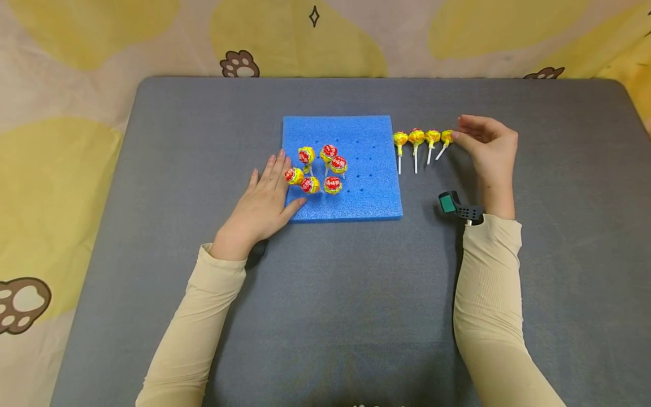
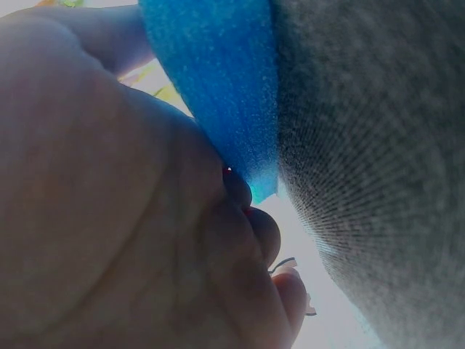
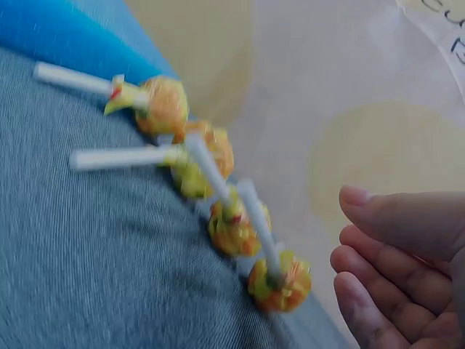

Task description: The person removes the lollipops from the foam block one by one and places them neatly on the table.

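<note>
At mid-frame, six lollipops [image 1: 333, 185] stand in a blue foam block [image 1: 377, 204], which likely keeps them up. The left hand [image 1: 260, 206] touches its left edge, fingers straight, maybe to steady it. At upper right, four lollipops [image 1: 416, 136] lie in a row on the table [image 1: 330, 294], perhaps for easy picking. The right hand [image 1: 489, 148] is by the last one, thumb and fingers apart, holding nothing.

head: evenly lit | left wrist: dim, patchy glare | right wrist: lollipops [image 3: 238, 229] blurred
</note>
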### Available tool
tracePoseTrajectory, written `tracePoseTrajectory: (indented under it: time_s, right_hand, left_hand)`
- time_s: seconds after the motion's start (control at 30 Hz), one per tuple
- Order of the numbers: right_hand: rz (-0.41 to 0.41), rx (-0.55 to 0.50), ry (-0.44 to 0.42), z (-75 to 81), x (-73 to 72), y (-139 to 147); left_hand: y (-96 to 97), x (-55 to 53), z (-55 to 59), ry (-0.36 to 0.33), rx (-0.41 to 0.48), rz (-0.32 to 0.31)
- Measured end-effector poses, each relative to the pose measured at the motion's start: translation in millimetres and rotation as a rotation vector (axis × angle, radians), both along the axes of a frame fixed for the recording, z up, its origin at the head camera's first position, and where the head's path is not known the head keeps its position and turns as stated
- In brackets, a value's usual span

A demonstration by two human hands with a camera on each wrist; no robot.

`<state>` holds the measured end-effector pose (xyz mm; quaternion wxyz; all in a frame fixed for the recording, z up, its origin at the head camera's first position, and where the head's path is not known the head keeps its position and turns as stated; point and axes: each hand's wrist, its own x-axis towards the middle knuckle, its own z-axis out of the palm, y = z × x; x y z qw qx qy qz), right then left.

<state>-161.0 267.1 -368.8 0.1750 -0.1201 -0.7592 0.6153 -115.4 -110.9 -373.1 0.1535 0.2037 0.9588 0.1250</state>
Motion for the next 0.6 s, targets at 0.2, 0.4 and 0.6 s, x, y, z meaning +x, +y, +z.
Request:
tracePoseTrajectory:
  time_s: [0.2, 0.4, 0.6]
  right_hand:
    - [0.072, -0.02, 0.064, 7.2, -0.1, -6.5]
    - [0.19, -0.114, 0.125, 13.6, 0.5, -18.5]
    - [0.353, -0.159, 0.113, 23.2, 4.6, -39.3]
  left_hand:
    - [0.5, -0.2, 0.9, 0.003, -0.001, -0.003]
    - [0.4, 0.0, 1.1, 0.003, -0.005, -0.004]
    - [0.2, 0.1, 0.7, -0.002, -0.008, -0.001]
